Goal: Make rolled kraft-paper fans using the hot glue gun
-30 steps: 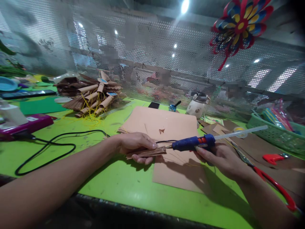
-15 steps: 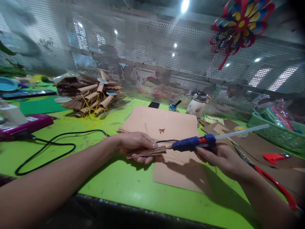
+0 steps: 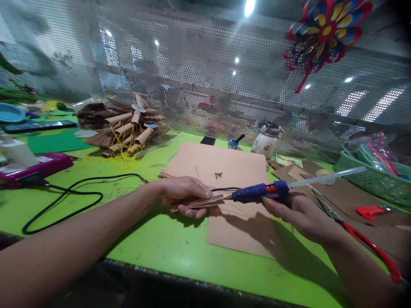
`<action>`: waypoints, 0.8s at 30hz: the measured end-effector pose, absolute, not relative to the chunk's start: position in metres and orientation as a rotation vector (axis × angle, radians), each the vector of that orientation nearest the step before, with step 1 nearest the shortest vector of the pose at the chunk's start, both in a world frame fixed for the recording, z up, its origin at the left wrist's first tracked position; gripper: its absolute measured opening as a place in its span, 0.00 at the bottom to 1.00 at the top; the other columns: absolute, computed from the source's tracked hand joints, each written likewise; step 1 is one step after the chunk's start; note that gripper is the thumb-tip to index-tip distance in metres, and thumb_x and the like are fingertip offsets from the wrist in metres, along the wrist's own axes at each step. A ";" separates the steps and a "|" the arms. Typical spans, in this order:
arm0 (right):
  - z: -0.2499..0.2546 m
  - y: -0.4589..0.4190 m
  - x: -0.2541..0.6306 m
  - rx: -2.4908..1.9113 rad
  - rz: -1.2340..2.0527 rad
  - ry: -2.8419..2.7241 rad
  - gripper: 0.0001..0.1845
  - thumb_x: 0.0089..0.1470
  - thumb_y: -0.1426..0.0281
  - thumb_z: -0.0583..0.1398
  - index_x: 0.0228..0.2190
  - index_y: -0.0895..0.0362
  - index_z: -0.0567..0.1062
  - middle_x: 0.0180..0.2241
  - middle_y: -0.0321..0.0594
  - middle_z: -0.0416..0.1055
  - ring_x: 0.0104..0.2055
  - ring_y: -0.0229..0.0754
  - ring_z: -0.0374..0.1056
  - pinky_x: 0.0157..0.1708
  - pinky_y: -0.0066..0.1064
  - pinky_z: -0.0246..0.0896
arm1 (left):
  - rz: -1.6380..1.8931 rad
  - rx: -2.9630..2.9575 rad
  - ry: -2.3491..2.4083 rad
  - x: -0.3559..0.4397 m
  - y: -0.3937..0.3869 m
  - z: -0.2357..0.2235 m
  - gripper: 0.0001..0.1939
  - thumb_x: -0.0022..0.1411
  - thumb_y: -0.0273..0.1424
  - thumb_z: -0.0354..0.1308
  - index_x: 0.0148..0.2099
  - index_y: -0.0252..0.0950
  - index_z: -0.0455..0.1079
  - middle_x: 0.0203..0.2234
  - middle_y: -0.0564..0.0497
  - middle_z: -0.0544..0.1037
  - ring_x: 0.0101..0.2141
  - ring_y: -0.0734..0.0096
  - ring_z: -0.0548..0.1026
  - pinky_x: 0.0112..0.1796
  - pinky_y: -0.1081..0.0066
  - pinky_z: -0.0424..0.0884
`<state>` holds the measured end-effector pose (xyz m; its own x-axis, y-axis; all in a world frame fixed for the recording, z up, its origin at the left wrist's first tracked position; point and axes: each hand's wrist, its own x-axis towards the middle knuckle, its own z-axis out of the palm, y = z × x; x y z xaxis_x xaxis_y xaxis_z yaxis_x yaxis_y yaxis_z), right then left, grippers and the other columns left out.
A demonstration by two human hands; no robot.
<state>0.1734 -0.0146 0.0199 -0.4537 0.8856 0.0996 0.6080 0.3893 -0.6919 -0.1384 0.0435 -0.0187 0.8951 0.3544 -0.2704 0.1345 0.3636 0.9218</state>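
Observation:
My left hand (image 3: pixel 189 196) is closed around a bundle of folded brown paper (image 3: pixel 205 202), whose layered end points right. My right hand (image 3: pixel 295 211) grips a blue glue gun (image 3: pixel 260 192) with a clear glue stick (image 3: pixel 330 176) jutting from its back. The gun's nozzle is at the right end of the folded paper; whether it touches cannot be told. Beneath both hands lie light brown paper sheets (image 3: pixel 231 160), with a small dark brown scrap (image 3: pixel 218 175) on top.
Red-handled scissors (image 3: pixel 369 246) lie beside my right forearm, near brown card and a red tool (image 3: pixel 369 212). A green basket (image 3: pixel 375 179) stands at right. Tied paper fans (image 3: pixel 128 128) are piled back left. A black cord (image 3: pixel 99 194) runs from a purple power strip (image 3: pixel 48 167).
The glue gun has shifted very slightly left and its nozzle still meets the paper bundle's end in view. My left hand keeps its hold almost unmoved.

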 end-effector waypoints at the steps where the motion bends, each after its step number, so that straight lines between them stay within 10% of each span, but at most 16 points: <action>1: 0.019 -0.015 0.174 -1.260 0.839 -2.189 0.21 0.58 0.52 0.54 0.26 0.57 0.69 0.24 0.37 0.60 0.26 0.37 0.56 0.24 0.28 0.53 | 0.151 1.201 0.456 -0.138 0.044 -0.019 0.21 0.68 0.34 0.44 0.48 0.24 0.72 0.22 0.46 0.75 0.13 0.79 0.65 0.08 0.82 0.54; 24: 0.018 -0.020 0.168 -1.276 0.560 -2.335 0.17 0.58 0.58 0.53 0.26 0.56 0.70 0.21 0.37 0.63 0.24 0.39 0.58 0.24 0.30 0.55 | 0.167 1.207 0.533 -0.137 0.040 -0.013 0.17 0.66 0.35 0.49 0.46 0.28 0.71 0.22 0.48 0.73 0.12 0.82 0.59 0.09 0.80 0.49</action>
